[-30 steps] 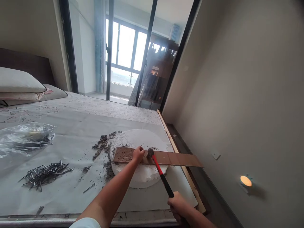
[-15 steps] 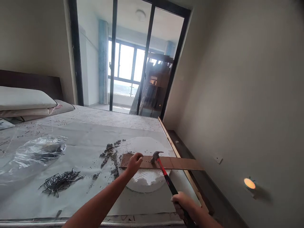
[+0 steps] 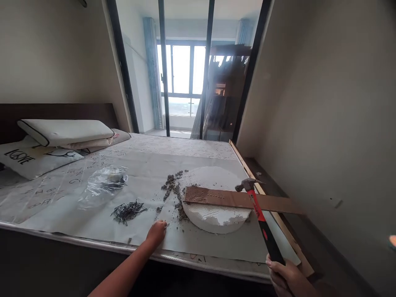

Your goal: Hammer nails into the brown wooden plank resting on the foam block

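Note:
My right hand is wrapped round the black and red handle of a claw hammer, its head raised over the right part of a brown wooden board. Rows of small nail heads or dots show on the board's left half. The board lies across a round white slab and reaches past the bed's edge. Low on the left of the slab, my left hand is closed, with the thin end of a nail poking out. A pile of nails lies left of that hand.
Grey crumbly lumps are scattered along the slab's left side. A clear plastic bag sits beyond the nails. White sheeting covers the mattress, and a wooden rail runs along its right edge. Pillows lie at the far left.
My left hand has left the board and come back toward the bed's near edge. The hammer has lifted off the board and shifted right. The view has turned left.

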Motion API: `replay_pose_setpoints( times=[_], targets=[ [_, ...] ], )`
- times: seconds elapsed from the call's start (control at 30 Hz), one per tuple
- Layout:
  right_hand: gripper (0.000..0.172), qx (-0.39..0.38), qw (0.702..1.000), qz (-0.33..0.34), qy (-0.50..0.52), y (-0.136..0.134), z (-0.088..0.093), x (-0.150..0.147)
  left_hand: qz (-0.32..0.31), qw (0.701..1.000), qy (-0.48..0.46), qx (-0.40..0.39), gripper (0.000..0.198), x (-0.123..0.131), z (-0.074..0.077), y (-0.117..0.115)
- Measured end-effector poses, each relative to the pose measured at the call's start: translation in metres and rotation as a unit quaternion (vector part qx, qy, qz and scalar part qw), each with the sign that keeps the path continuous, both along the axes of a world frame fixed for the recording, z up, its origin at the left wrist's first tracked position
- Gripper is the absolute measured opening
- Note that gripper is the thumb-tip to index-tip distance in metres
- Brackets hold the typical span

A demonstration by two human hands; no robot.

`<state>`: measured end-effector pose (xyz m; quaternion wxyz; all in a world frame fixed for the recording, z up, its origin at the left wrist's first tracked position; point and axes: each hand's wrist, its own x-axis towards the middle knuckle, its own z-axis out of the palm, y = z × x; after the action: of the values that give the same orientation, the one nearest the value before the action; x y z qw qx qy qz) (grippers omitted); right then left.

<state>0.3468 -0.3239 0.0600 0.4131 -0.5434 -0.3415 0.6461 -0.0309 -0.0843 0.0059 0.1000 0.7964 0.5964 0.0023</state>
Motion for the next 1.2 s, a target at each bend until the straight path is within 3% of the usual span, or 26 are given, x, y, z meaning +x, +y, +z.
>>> replay_pose_setpoints(
  times=[0.2,0.37,0.53,0.67,0.83,1.0,1.07,1.2],
  targets=[
    [0.048,-0.002,0.999,0.045,0.028,-0.006,-0.003,0.018,0.006,0.999,0.039,-0.017,0.02,0.008,-0.005,0.012],
    [0.046,0.022,0.999,-0.026,0.016,-0.005,-0.004,0.013,0.003,1.0,-0.014,-0.022,0.021,0.01,-0.007,0.032],
    [0.04,0.024,0.998,-0.058,0.022,-0.009,-0.001,0.016,-0.048,0.994,-0.101,-0.012,0.024,0.026,0.018,0.039],
    [0.037,0.031,0.995,-0.087,0.037,-0.013,0.002,0.016,-0.142,0.967,-0.209,-0.028,0.016,0.075,0.054,0.035],
    [0.034,0.022,0.993,-0.107,0.051,-0.012,-0.005,0.018,-0.143,0.914,-0.362,-0.118,0.027,0.166,0.083,0.043],
    [0.035,0.026,0.994,-0.099,0.031,-0.009,-0.011,0.023,-0.14,0.873,-0.435,-0.173,0.033,0.247,0.078,0.064],
    [0.037,0.025,0.995,-0.091,0.017,-0.008,-0.011,0.024,-0.136,0.888,-0.41,-0.158,0.037,0.269,0.072,0.071],
    [0.039,0.049,0.995,-0.079,-0.019,-0.007,-0.014,0.029,-0.143,0.934,-0.325,-0.034,0.042,0.292,0.059,0.083]
  ],
)
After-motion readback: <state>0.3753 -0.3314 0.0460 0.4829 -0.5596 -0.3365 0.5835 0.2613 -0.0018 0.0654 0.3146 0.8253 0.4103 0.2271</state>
